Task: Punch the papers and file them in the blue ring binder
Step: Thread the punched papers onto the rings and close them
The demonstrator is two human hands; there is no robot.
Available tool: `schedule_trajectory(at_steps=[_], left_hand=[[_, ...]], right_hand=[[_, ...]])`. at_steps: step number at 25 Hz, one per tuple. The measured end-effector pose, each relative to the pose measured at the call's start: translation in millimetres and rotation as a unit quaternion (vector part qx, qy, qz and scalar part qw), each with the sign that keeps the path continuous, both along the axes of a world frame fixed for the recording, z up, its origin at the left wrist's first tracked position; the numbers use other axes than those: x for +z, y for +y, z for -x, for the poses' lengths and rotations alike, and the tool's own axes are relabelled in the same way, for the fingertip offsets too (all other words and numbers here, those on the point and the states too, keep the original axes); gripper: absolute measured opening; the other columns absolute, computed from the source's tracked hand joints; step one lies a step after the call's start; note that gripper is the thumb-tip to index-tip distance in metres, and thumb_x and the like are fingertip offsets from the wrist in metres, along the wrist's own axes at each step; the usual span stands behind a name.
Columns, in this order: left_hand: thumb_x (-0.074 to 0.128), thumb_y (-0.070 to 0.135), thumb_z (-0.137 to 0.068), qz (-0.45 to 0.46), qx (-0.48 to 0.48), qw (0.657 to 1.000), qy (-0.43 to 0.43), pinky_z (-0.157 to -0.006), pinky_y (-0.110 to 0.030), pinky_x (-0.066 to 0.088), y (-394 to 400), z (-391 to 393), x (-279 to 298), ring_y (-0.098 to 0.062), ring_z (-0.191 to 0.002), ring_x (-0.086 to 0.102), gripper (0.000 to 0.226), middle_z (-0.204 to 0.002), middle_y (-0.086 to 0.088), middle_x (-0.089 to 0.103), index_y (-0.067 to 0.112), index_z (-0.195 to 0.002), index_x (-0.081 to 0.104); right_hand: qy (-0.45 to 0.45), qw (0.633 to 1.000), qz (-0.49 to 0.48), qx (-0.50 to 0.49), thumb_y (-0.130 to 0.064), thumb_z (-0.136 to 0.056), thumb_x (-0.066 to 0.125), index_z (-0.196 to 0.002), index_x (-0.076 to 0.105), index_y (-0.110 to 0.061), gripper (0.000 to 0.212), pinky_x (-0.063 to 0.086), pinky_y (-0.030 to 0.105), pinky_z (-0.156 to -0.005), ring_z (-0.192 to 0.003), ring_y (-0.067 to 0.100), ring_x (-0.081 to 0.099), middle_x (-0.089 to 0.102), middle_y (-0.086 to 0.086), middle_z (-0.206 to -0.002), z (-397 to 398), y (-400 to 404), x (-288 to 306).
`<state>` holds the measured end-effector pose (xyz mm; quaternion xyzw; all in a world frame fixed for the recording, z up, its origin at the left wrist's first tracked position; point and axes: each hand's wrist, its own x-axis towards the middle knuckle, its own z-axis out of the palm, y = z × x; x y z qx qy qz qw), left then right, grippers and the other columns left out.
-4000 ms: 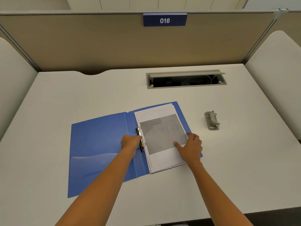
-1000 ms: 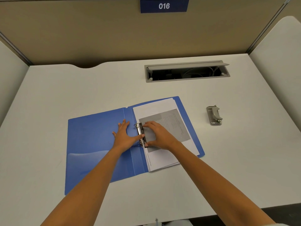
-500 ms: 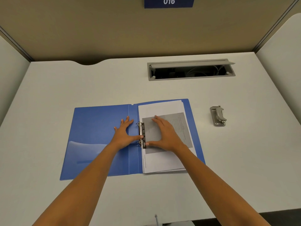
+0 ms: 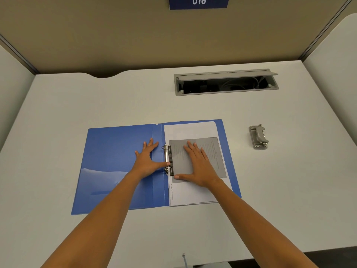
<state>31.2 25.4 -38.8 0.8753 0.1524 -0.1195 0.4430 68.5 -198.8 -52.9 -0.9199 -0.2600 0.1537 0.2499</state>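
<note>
Blue ring binder [image 4: 116, 167] lies open flat on the white desk [image 4: 77, 101], centre-front. Papers [image 4: 190, 130] stacked on its right half, left edge at the ring mechanism [image 4: 167, 160]; sheet count unreadable, a few edges fan out at the top right corner. Top sheet carries one grey printed block with faint text.

Left hand [image 4: 147, 161]: flat on the inside of the left cover, fingers spread and straight, thumb stretched right so its tip touches the rings. Grip wide, holding nothing.

Right hand [image 4: 199, 165]: flat on the grey block, fingers straight and pointing away, thumb out to the left near the lower ring. Also wide, pressing the stack, holding nothing.

Rings: two visible, metal, one above the thumb tip and one below. Can't tell whether they are latched.

Around:
- 1 grey hole punch [image 4: 258, 136] on the desk, right of the binder, well apart from it and from both hands.
- 1 cable tray [image 4: 226, 82] recessed in the desk at the back, flap raised, cables visible inside.
- 1 blue sign [image 4: 199, 2] reading 016 on the beige partition [image 4: 96, 35].
- White side panels left and right of the desk.
- A thin cable end [image 4: 184, 258] at the near desk edge.

Both forearms cross the near part of the desk and cover the binder's lower middle.
</note>
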Motion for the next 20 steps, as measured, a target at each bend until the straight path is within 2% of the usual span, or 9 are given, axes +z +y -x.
schedule_trajectory(at_steps=[4, 6, 9, 12, 20], left_hand=[[0.08, 0.041, -0.071, 0.0, 0.003, 1.0, 0.0, -0.117, -0.05, -0.013, -1, 0, 1, -0.013, -0.149, -0.006, 0.097, -0.162, 0.008, 0.008, 0.025, -0.15, 0.027], [0.081, 0.041, -0.071, 0.0, 0.007, 1.0, -0.001, -0.117, -0.05, -0.013, -1, -1, 1, -0.013, -0.149, -0.005, 0.097, -0.162, 0.008, 0.008, 0.025, -0.15, 0.028], [0.08, 0.042, -0.071, -0.01, 0.011, 1.0, -0.002, -0.117, -0.05, -0.013, -3, -1, -1, -0.013, -0.149, -0.005, 0.096, -0.162, 0.008, 0.008, 0.025, -0.15, 0.029], [0.081, 0.041, -0.071, 0.001, 0.02, 1.0, -0.003, -0.117, -0.049, -0.013, -3, -2, 0, -0.013, -0.149, -0.004, 0.094, -0.161, 0.009, 0.01, 0.025, -0.149, 0.03], [0.082, 0.041, -0.069, -0.016, 0.027, 0.999, -0.007, -0.118, -0.048, -0.012, -6, -2, -4, -0.013, -0.149, -0.002, 0.095, -0.161, 0.008, 0.011, 0.025, -0.148, 0.031]], right_hand=[[-0.005, 1.0, -0.008, 0.006, -0.075, -0.068, 0.059, -0.152, 0.005, -0.022, 0.113, -0.008, 0.035, -0.118, -0.148, 0.014, -0.007, -0.003, -0.005, -0.161, -2, 0, 1], [-0.004, 1.0, -0.02, 0.015, -0.073, -0.069, 0.06, -0.151, 0.011, -0.023, 0.108, -0.005, 0.036, -0.119, -0.148, 0.013, -0.003, 0.005, -0.005, -0.16, -5, 3, 6], [0.019, 0.997, -0.065, 0.025, -0.063, -0.073, 0.066, -0.146, 0.028, -0.025, 0.091, 0.016, 0.035, -0.119, -0.144, 0.013, 0.02, 0.028, -0.005, -0.153, -10, 11, 18], [0.045, 0.994, -0.085, 0.045, -0.055, -0.074, 0.07, -0.141, 0.038, -0.025, 0.08, 0.031, 0.032, -0.112, -0.133, 0.01, 0.036, 0.04, -0.007, -0.145, -16, 23, 25], [0.041, 0.995, -0.056, 0.067, -0.052, -0.068, 0.077, -0.14, 0.042, -0.021, 0.087, 0.03, 0.03, -0.109, -0.13, 0.014, 0.036, 0.045, -0.003, -0.141, -25, 30, 18]])
